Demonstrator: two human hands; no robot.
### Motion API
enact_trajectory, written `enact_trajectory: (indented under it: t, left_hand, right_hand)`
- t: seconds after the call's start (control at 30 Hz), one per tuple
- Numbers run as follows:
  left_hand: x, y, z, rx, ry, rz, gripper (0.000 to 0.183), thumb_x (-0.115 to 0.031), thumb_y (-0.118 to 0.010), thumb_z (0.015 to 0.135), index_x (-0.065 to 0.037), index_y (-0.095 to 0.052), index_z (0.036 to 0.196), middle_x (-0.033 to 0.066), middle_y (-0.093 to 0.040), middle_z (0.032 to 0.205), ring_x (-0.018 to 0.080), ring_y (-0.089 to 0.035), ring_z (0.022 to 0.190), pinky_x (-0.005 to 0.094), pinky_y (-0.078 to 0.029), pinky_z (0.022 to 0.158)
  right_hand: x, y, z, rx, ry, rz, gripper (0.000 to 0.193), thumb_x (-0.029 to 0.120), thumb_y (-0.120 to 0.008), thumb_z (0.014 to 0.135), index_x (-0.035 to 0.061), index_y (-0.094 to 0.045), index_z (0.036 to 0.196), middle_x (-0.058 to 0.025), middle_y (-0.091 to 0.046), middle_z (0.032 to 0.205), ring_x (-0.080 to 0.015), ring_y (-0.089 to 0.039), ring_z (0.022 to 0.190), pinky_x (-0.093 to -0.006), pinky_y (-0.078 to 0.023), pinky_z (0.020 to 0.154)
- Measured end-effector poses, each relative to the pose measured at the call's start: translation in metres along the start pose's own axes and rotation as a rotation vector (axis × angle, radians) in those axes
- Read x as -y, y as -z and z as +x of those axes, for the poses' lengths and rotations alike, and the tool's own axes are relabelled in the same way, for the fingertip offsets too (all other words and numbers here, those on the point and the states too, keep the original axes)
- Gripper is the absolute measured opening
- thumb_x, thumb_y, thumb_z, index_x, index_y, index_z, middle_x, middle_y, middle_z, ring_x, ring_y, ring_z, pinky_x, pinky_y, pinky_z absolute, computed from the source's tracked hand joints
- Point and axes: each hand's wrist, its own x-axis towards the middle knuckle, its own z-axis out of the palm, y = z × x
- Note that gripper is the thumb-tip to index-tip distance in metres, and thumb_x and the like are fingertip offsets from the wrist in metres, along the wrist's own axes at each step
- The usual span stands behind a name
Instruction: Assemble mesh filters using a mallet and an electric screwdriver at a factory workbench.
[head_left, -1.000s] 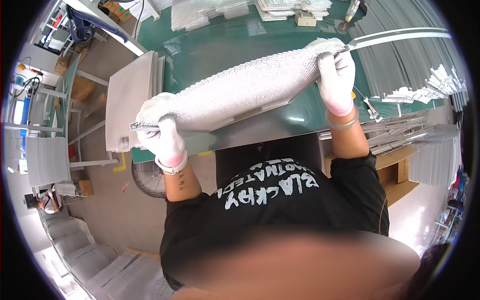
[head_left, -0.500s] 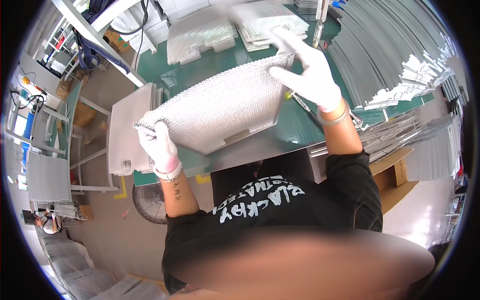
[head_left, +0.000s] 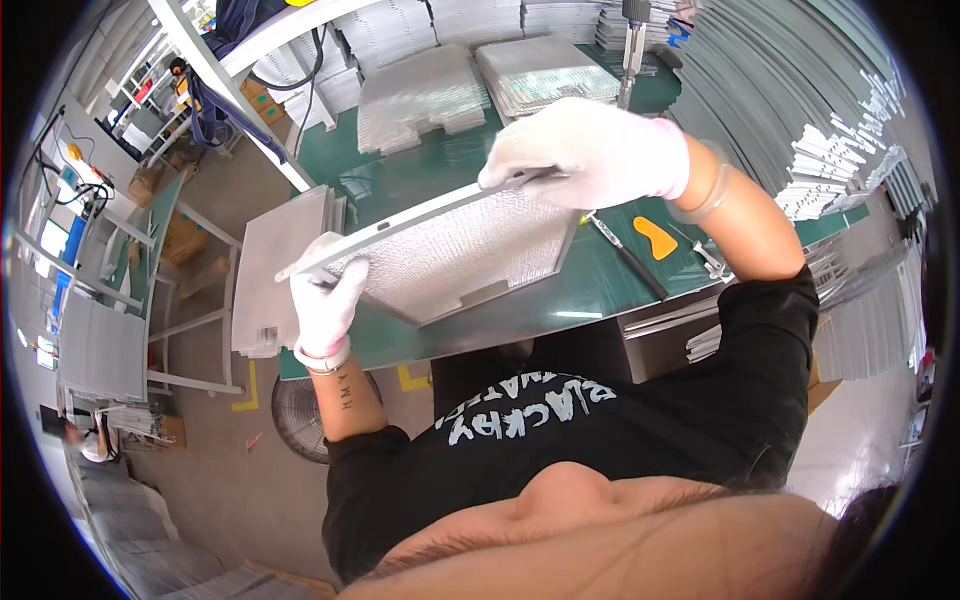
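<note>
We hold a rectangular silver mesh filter panel [head_left: 450, 255] over the green workbench [head_left: 560, 290].
Our white-gloved left hand [head_left: 325, 300] and right hand [head_left: 585, 150] clasp opposite ends; an orange scraper [head_left: 655, 237] lies nearby.

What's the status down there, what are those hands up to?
Left hand grips the mesh panel at its left corner. Right hand clamps its top edge. Panel tilted, held above the green bench. Nothing in the way.
</note>
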Motion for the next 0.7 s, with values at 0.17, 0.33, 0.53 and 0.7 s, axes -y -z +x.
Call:
enact_trajectory:
  t: [0.17, 0.33, 0.53, 0.7]
  left_hand:
    - [0.001, -0.016, 0.009, -0.017, -0.178, -0.145, 0.023, -0.009, -0.075, 0.081, 0.001, -0.061, 0.096, 0.0064, -0.061, 0.092, 0.0103, -0.056, 0.082, 0.0231, -0.045, 0.072]
    - [0.009, -0.034, 0.000, -0.332, -0.397, -0.127, 0.037, -0.002, -0.077, 0.078, -0.001, -0.055, 0.108, 0.0103, -0.059, 0.109, 0.0159, -0.058, 0.090, 0.0281, -0.049, 0.081]
    - [0.011, -0.048, 0.010, -0.640, -0.436, -0.130, 0.071, 0.005, -0.085, 0.065, -0.005, -0.045, 0.122, 0.0079, -0.056, 0.114, 0.0096, -0.052, 0.085, 0.0236, -0.046, 0.075]
    - [0.021, -0.052, 0.017, -0.737, -0.441, 0.080, 0.046, 0.003, -0.085, 0.067, -0.001, -0.061, 0.106, 0.0020, -0.059, 0.092, 0.0075, -0.052, 0.075, 0.0232, -0.046, 0.073]
  right_hand:
    - [0.001, -0.027, 0.019, -0.090, 0.088, 0.085, 0.034, 0.006, -0.063, 0.081, 0.0071, -0.065, 0.115, -0.0128, -0.065, 0.095, -0.0339, -0.063, 0.084, -0.0403, -0.052, 0.075]
    - [0.001, -0.025, 0.032, -0.008, 0.121, 0.185, 0.041, 0.003, -0.061, 0.080, 0.0062, -0.060, 0.121, -0.0136, -0.064, 0.093, -0.0335, -0.064, 0.084, -0.0393, -0.052, 0.076]
    - [0.008, -0.028, 0.046, 0.051, -0.147, 0.239, 0.044, -0.001, -0.059, 0.078, 0.0045, -0.060, 0.122, -0.0160, -0.061, 0.093, -0.0341, -0.061, 0.084, -0.0393, -0.050, 0.077]
    - [0.006, -0.026, 0.051, 0.093, -0.072, 0.106, 0.051, -0.001, -0.056, 0.081, 0.0068, -0.058, 0.131, -0.0183, -0.063, 0.102, -0.0349, -0.061, 0.097, -0.0414, -0.049, 0.090]
